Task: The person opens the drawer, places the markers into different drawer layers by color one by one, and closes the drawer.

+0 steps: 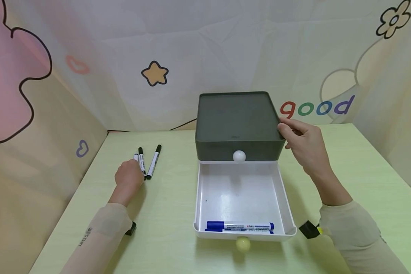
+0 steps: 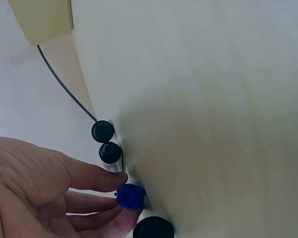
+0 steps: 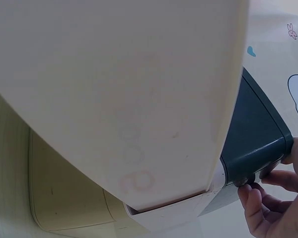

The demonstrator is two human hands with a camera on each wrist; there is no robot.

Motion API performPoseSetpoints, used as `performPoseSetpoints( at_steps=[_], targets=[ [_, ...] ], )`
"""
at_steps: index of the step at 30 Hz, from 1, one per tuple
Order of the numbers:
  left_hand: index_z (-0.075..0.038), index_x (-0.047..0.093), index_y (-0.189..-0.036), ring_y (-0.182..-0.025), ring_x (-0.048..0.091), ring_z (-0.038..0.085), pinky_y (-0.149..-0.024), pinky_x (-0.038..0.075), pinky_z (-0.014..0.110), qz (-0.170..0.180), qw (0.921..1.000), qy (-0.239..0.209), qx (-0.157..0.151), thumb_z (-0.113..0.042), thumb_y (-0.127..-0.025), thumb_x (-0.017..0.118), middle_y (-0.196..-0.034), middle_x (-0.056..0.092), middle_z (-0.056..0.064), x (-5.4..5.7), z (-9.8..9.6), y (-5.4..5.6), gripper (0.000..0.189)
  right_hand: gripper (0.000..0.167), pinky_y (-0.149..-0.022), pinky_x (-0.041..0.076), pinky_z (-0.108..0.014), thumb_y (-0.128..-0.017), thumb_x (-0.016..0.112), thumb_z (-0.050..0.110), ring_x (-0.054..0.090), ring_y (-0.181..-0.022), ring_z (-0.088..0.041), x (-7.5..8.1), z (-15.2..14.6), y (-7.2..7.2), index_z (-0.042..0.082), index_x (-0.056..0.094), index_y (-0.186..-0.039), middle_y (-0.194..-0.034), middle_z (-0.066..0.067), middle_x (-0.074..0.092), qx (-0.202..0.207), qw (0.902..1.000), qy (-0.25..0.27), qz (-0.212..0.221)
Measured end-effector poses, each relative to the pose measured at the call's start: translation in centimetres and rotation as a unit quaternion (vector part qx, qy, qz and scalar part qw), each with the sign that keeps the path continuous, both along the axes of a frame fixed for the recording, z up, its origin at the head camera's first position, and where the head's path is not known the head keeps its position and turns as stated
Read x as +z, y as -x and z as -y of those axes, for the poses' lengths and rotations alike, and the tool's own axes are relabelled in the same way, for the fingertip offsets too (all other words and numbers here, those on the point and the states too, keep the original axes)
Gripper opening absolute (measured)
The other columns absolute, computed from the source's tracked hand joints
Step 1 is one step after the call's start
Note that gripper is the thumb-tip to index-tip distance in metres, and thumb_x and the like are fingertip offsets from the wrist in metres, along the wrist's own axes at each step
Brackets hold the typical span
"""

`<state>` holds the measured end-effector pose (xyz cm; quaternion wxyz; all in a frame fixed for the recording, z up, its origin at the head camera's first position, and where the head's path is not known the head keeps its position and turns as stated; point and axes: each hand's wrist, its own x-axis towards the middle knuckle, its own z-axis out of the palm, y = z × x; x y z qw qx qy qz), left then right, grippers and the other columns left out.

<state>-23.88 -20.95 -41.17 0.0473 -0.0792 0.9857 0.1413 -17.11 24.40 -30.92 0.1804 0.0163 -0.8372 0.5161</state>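
My left hand (image 1: 129,176) is at the left of the table, its thumb and fingers pinching a marker with a blue end (image 2: 130,196). Beside that marker lie black-capped markers (image 1: 154,161), and more black ends (image 2: 102,131) show in the left wrist view. Most of the pinched marker is hidden by the hand in the head view. My right hand (image 1: 306,146) grips the right edge of a dark green drawer box (image 1: 238,118), thumb at the top rim and fingers bent against the side. Below the box's white knob (image 1: 239,156), a white drawer (image 1: 239,190) is pulled out.
Blue markers (image 1: 246,226) lie along the drawer's front wall, above a yellow knob (image 1: 243,244). A printed cloth (image 1: 226,57) hangs behind the table (image 1: 171,213) and down both sides. Dark wrist gear (image 1: 309,229) sticks out by the right sleeve.
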Motion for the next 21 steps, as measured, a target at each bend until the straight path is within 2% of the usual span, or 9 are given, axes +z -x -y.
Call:
performPoseSetpoints(
  at_steps=[7, 13, 21],
  targets=[
    [0.004, 0.057, -0.083, -0.069, 0.055, 0.029, -0.052, 0.046, 0.037, 0.001, 0.9998, -0.016, 0.009, 0.003, -0.092, 0.049, -0.080, 0.058, 0.020, 0.11, 0.36, 0.10, 0.012, 0.038, -0.060, 0.049, -0.017, -0.105, 0.060, 0.024, 0.056, -0.070, -0.010, 0.09, 0.00, -0.04, 0.007, 0.066, -0.139, -0.101, 0.017, 0.065, 0.000, 1.0000, 0.000, -0.001],
    [0.004, 0.056, -0.082, -0.067, 0.054, 0.028, -0.050, 0.045, 0.035, -0.005, 0.9987, -0.045, 0.024, 0.003, -0.090, 0.052, -0.080, 0.056, 0.020, 0.28, 0.54, -0.11, 0.009, 0.038, -0.059, 0.048, -0.017, -0.105, 0.060, 0.024, 0.055, -0.069, -0.010, 0.04, -0.02, -0.02, 0.007, 0.066, -0.139, -0.101, 0.017, 0.065, -0.001, 1.0000, -0.003, -0.001],
    [0.003, 0.056, -0.078, -0.059, 0.055, 0.026, -0.046, 0.044, 0.032, -0.032, 0.9957, -0.081, 0.031, 0.001, -0.088, 0.057, -0.073, 0.055, 0.016, 0.89, 0.70, -0.71, 0.010, 0.038, -0.059, 0.048, -0.017, -0.105, 0.060, 0.024, 0.055, -0.068, -0.009, 0.11, 0.09, -0.14, 0.007, 0.066, -0.139, -0.100, 0.019, 0.065, 0.000, 1.0000, -0.006, -0.004]
  ],
)
